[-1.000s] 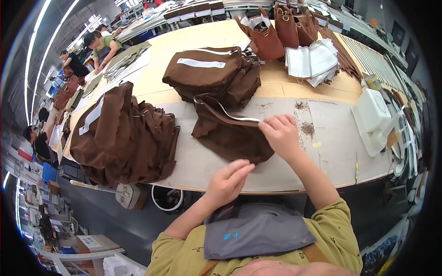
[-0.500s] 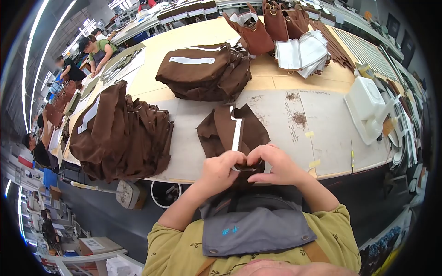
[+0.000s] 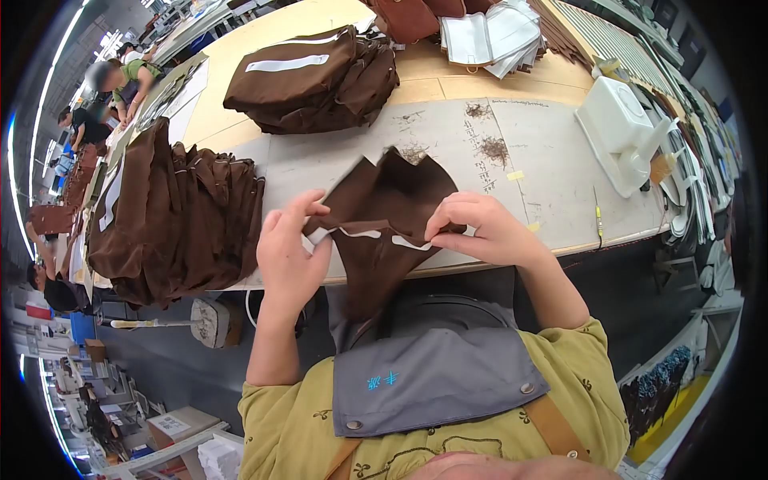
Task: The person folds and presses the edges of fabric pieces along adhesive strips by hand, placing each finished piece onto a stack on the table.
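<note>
A brown fabric piece (image 3: 376, 264) with a white strip along its edge is stretched between my hands at the table's front edge. Its lower part hangs over the edge. My left hand (image 3: 292, 252) pinches the left end of the strip edge, and my right hand (image 3: 480, 228) pinches the right end. Beyond them lies a stack of brown fabric pieces (image 3: 320, 88) with a white strip on top. Another brown pile (image 3: 176, 216), its top piece also bearing a white strip, is to the left.
Reddish-brown bags (image 3: 412, 18) and white-lined pieces (image 3: 488, 36) are at the back. A white plastic container (image 3: 616, 120) and a thin yellow tool (image 3: 598, 218) are on the right. Co-workers (image 3: 124, 80) stand at the far left.
The brown piece was lifted from the table, drawn to the front edge and spread. My hands were together half a second ago and are now apart. The view has shifted.
</note>
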A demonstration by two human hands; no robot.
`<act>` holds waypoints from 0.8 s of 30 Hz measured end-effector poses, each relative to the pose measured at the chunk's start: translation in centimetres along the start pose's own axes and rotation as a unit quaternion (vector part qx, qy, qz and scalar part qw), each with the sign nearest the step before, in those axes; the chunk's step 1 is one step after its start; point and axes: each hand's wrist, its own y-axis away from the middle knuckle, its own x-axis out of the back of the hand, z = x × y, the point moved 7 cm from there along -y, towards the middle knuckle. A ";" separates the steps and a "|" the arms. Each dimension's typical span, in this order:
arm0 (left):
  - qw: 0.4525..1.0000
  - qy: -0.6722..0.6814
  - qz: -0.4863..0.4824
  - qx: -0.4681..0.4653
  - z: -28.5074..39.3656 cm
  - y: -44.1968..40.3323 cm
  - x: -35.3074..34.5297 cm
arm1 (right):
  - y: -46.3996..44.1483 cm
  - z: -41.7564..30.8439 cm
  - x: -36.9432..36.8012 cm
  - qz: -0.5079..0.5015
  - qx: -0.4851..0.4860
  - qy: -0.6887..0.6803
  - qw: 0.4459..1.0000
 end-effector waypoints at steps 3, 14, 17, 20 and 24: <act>0.989 -0.109 -0.072 -0.065 0.9 0.0 -0.2 | -0.2 -0.2 -0.4 -0.028 -0.005 -0.049 0.998; 0.959 -0.003 -0.224 -0.173 5.8 -0.5 -1.1 | -0.6 -1.0 -1.2 -0.077 -0.065 -0.047 0.994; 0.959 0.061 -0.240 -0.140 5.0 -0.9 -2.1 | -0.4 -0.8 -0.8 -0.047 -0.081 -0.047 0.995; 0.958 0.133 -0.231 -0.103 4.3 -1.1 -3.0 | -0.2 -1.2 -0.4 -0.039 -0.122 -0.060 0.990; 0.959 0.211 -0.187 -0.038 3.6 -0.8 -3.6 | -0.2 -1.2 -0.8 -0.016 -0.117 -0.071 0.990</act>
